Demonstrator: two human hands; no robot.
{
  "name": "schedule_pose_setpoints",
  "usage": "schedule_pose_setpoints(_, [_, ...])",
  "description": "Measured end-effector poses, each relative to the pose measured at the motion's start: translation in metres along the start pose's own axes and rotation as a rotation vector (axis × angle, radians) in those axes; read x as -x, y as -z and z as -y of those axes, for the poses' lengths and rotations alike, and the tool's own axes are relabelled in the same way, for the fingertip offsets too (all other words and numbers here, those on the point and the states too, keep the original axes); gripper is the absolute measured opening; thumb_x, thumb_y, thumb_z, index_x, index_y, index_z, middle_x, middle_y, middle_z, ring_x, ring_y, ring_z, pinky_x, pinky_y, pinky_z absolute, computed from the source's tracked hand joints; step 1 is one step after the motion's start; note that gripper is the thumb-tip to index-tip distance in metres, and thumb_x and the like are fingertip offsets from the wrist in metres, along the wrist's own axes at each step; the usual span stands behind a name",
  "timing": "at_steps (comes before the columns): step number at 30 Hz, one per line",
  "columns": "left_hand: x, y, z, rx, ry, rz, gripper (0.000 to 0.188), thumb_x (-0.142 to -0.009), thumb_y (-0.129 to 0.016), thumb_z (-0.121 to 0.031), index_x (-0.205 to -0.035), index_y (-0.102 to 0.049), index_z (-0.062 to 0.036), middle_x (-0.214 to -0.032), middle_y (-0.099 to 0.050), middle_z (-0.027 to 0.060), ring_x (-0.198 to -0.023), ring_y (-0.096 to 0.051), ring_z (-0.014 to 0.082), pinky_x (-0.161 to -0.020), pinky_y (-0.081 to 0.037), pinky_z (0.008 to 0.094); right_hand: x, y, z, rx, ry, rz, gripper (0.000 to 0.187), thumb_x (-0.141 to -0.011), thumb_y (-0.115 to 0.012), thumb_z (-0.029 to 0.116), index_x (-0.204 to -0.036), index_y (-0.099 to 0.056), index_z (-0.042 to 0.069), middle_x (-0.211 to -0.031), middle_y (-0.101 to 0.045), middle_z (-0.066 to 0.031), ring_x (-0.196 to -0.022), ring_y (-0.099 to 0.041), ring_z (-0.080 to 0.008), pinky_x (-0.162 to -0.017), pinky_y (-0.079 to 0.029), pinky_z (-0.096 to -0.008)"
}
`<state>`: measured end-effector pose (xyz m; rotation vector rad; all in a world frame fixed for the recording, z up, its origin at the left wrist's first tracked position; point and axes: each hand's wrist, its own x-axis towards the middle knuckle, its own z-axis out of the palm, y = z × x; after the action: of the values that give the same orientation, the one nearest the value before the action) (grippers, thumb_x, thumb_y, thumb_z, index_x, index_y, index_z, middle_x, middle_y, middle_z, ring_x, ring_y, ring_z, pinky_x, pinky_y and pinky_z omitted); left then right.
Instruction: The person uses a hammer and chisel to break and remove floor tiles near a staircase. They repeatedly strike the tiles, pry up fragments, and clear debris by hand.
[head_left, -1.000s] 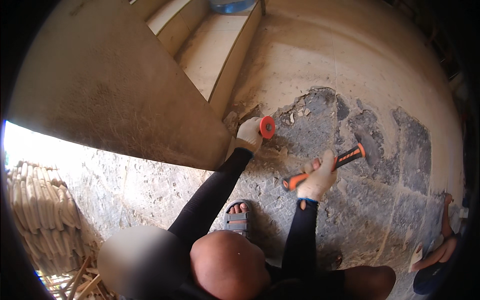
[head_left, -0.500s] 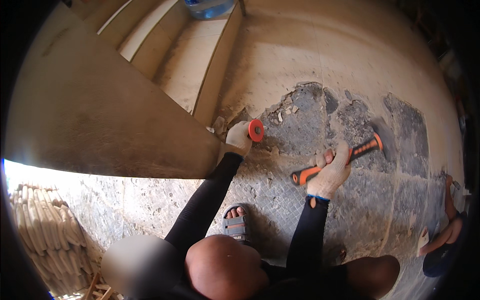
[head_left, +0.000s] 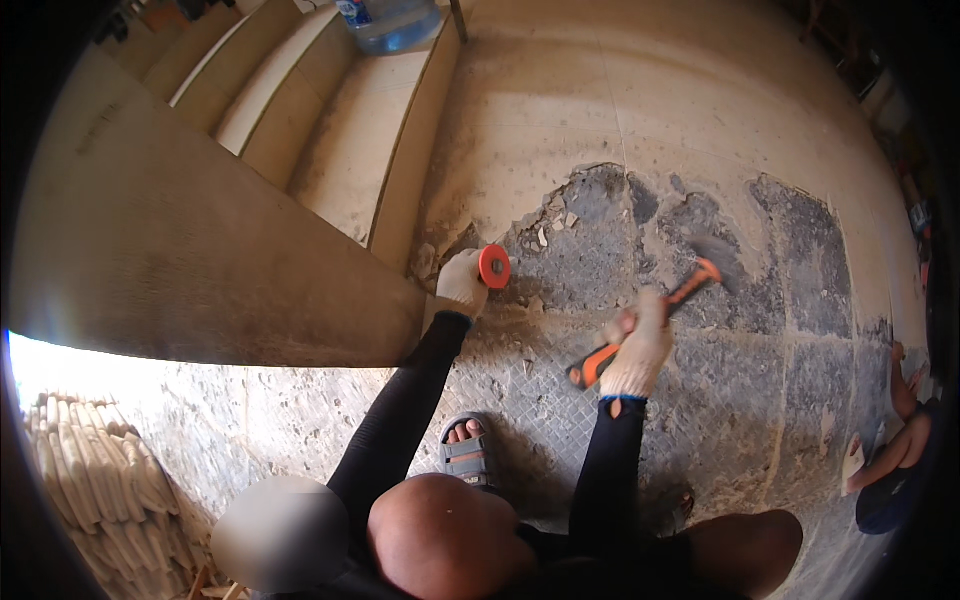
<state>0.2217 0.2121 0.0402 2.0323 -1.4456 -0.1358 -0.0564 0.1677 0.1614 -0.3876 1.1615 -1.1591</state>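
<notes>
My left hand (head_left: 461, 282), in a pale knit glove, is closed around a chisel (head_left: 495, 267). Only its round red hand guard and metal striking end show; the blade is hidden behind the hand. This hand is low beside the corner of the stair wall, at the edge of the broken floor. To the right, my right hand (head_left: 640, 350), gloved alike, grips an orange and black hammer (head_left: 591, 366) by its handle. The hammer's head is smeared by motion, up and right of the hand, apart from the chisel.
Broken floor (head_left: 590, 255) with loose chips lies ahead, beyond patterned grey tiles (head_left: 560, 370). Left are a stair side wall (head_left: 220, 240), steps (head_left: 350, 150) and a blue water bottle (head_left: 395, 30). Stacked pale bundles (head_left: 100, 470) stand lower left. Another person's arm (head_left: 885, 465) shows far right.
My right hand and the hammer have moved left, nearer the chisel. The left hand keeps its hold on the chisel. The whole view has shifted slightly.
</notes>
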Motion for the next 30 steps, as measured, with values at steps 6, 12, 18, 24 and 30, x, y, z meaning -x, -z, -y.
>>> schedule_pose_setpoints(6, [0.001, 0.002, -0.001, 0.024, -0.004, -0.011, 0.021, -0.091, -0.073, -0.016, -0.111, -0.079, -0.0121, -0.11, -0.075, 0.0161, -0.107, -0.07, 0.0412, -0.092, -0.057, 0.0519, 0.03, -0.03, -0.106, 0.175, -0.129, 0.003, 0.029, -0.099, -0.076, 0.031, -0.094, -0.06, 0.008, -0.072, -0.056, -0.0004, -0.053, -0.053, -0.017, -0.049, -0.043, -0.037])
schedule_pose_setpoints(12, [-0.003, 0.005, 0.002, 0.007, -0.006, -0.001, 0.02, -0.09, -0.074, -0.017, -0.109, -0.08, -0.013, -0.108, -0.076, 0.0155, -0.105, -0.071, 0.0413, -0.091, -0.057, 0.052, 0.013, 0.005, -0.101, 0.647, -0.222, 0.196, 0.032, -0.092, -0.079, 0.033, -0.101, -0.069, 0.004, -0.064, -0.055, 0.0022, -0.054, -0.058, -0.0151, -0.048, -0.047, -0.0364])
schedule_pose_setpoints(18, [0.0, 0.005, 0.001, 0.015, 0.005, -0.007, 0.023, -0.089, -0.074, -0.017, -0.111, -0.08, -0.0142, -0.108, -0.076, 0.0146, -0.106, -0.071, 0.0405, -0.092, -0.057, 0.0512, 0.013, -0.016, -0.011, -0.058, 0.08, -0.07, 0.04, -0.103, -0.07, 0.037, -0.081, -0.046, 0.015, -0.065, -0.044, 0.004, -0.048, -0.041, -0.0104, -0.047, -0.039, -0.0371])
schedule_pose_setpoints(24, [-0.001, 0.005, 0.002, -0.013, -0.005, 0.048, 0.028, -0.088, -0.075, -0.017, -0.115, -0.081, -0.016, -0.109, -0.076, 0.0144, -0.106, -0.071, 0.0401, -0.092, -0.057, 0.0509, 0.036, -0.026, -0.133, 0.834, -0.315, 0.367, 0.039, -0.098, -0.074, 0.039, -0.095, -0.067, 0.001, -0.069, -0.062, -0.0035, -0.06, -0.062, -0.0172, -0.058, -0.05, -0.042])
schedule_pose_setpoints(30, [0.005, 0.0, 0.004, -0.024, -0.061, 0.067, 0.029, -0.088, -0.076, -0.018, -0.116, -0.08, -0.0168, -0.109, -0.076, 0.0144, -0.106, -0.07, 0.0405, -0.093, -0.056, 0.0518, 0.018, 0.001, -0.102, 0.661, -0.203, 0.347, 0.035, -0.094, -0.076, 0.035, -0.095, -0.07, 0.001, -0.068, -0.064, -0.0076, -0.062, -0.068, -0.0208, -0.054, -0.052, -0.0399])
